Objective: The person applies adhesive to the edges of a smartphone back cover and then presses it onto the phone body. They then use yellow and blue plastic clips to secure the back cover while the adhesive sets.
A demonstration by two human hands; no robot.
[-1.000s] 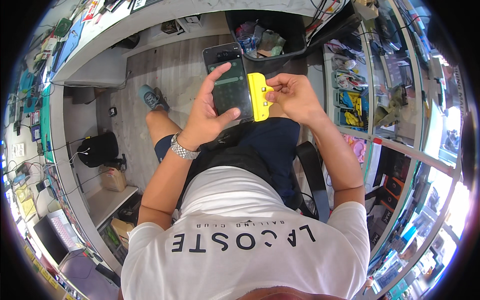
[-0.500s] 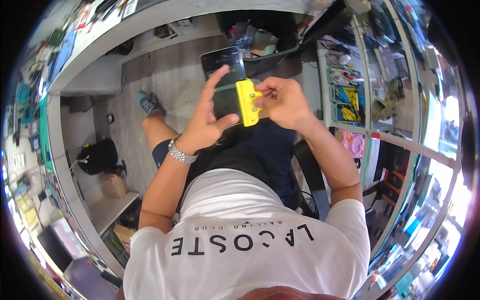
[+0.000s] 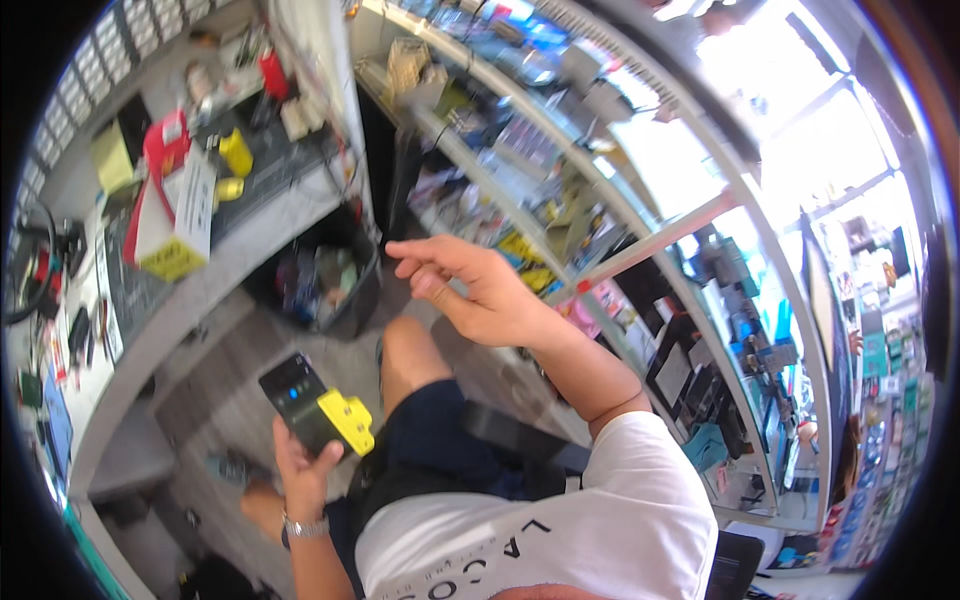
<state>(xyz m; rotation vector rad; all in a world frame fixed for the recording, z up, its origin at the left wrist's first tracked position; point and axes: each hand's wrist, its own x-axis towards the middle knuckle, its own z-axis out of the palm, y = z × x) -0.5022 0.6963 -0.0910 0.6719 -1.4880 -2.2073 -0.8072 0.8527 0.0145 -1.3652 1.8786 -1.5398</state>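
My left hand [image 3: 303,478], with a metal watch [image 3: 304,525] on its wrist, grips a dark phone [image 3: 303,398] by its lower end, thumb along one side. A small blue patch is lit on the phone's screen. Flat yellow plastic piece [image 3: 346,420], with a tab on one side, lies along the phone's right edge; whether it is fastened there I cannot tell. Raised well away to the right, my right hand [image 3: 470,295] holds nothing visible, its index finger stretched out and the others partly bent.
Beyond my knees stands a dark bin [image 3: 365,295] with crumpled wrappers. A cluttered worktop [image 3: 300,225] curves round the left, bearing a red, white and yellow box [image 3: 178,225]. Glass-fronted shelves [image 3: 655,240] full of goods run along my right.
My view has swung to the right. My right hand has let go of the yellow piece and moved away to the right; the phone and yellow piece stay with my left hand.
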